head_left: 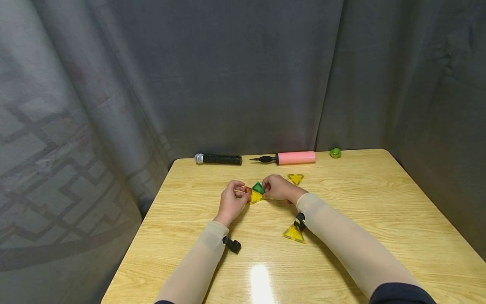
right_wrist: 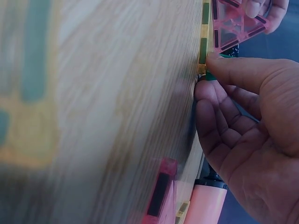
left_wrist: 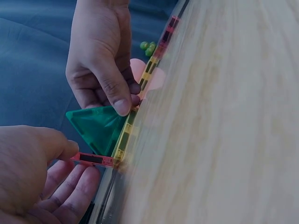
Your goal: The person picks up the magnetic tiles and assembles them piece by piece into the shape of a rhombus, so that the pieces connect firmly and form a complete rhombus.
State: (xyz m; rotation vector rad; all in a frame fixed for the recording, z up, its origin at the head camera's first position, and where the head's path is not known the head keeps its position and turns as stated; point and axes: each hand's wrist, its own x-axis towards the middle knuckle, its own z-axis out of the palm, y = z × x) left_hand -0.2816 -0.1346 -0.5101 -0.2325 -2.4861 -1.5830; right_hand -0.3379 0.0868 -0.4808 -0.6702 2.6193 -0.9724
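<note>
A yellow triangular magnetic tile (head_left: 255, 197) lies flat on the table. A red triangular tile (right_wrist: 233, 28) stands up along one of its edges, and a green one (left_wrist: 100, 127) rises from another. By its outer corner, the red tile is held between the thumb and fingers of my left hand (head_left: 231, 202). My right hand (head_left: 279, 188) pinches the green tile's lower corner, close to the yellow tile's tip. In the head view, the fingers partly cover the red and green tiles.
More yellow tiles lie beyond the right hand (head_left: 295, 179) and beneath the right wrist (head_left: 293, 234). Another red tile (right_wrist: 161, 193) is mostly hidden by the right arm. Along the back stand a black microphone (head_left: 222, 159), a pink hand pump (head_left: 296, 158) and a small green object (head_left: 335, 153).
</note>
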